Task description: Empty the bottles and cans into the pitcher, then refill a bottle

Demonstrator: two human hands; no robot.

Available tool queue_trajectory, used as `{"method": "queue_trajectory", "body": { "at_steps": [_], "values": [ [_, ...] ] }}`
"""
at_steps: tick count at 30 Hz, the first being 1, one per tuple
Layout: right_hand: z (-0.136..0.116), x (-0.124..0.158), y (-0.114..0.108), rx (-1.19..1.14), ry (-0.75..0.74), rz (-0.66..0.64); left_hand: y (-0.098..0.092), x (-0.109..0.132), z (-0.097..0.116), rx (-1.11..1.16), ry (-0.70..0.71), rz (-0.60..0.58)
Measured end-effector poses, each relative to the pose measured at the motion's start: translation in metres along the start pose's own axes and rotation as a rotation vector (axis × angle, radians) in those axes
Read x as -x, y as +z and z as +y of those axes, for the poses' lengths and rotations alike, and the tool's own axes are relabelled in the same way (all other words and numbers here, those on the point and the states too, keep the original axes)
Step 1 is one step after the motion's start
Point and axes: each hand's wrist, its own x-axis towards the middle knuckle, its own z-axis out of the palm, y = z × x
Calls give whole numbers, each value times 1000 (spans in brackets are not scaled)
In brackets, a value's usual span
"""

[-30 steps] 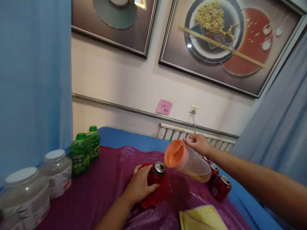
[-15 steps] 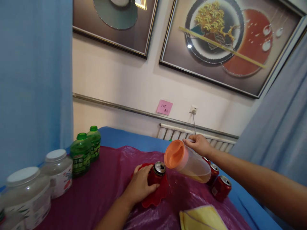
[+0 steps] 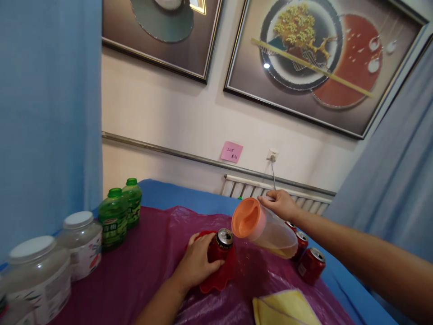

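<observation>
My left hand (image 3: 199, 262) is wrapped round a red drink can (image 3: 219, 247), which stands upright on a red wavy-edged mat (image 3: 219, 280). To the right, my right hand (image 3: 280, 204) grips a clear plastic pitcher (image 3: 275, 232) on its far side; the handle itself is hidden. Its orange lid (image 3: 246, 217) faces left, with the rim close beside the can's top. The pitcher is tipped well over toward the can, and some yellowish liquid lies along its lower wall. Whether a stream runs into the can I cannot tell.
More red cans (image 3: 311, 265) stand behind the pitcher at right. A folded yellow cloth (image 3: 286, 308) lies at the front. Green bottles (image 3: 113, 219) and white-lidded clear jars (image 3: 37, 275) line the left side. Purple plastic sheeting (image 3: 158, 234) covers the blue table; a radiator (image 3: 232, 186) is behind.
Hardly anything differs. Both hands, the can and the tilted pitcher keep their places, and the view has shifted very slightly.
</observation>
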Motion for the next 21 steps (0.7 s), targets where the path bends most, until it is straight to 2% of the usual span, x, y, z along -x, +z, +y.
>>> {"method": "queue_trajectory", "body": {
  "at_steps": [21],
  "values": [
    [4, -1, 2, -2, 3, -1, 0, 0, 0, 7, 1, -5]
  ]
}}
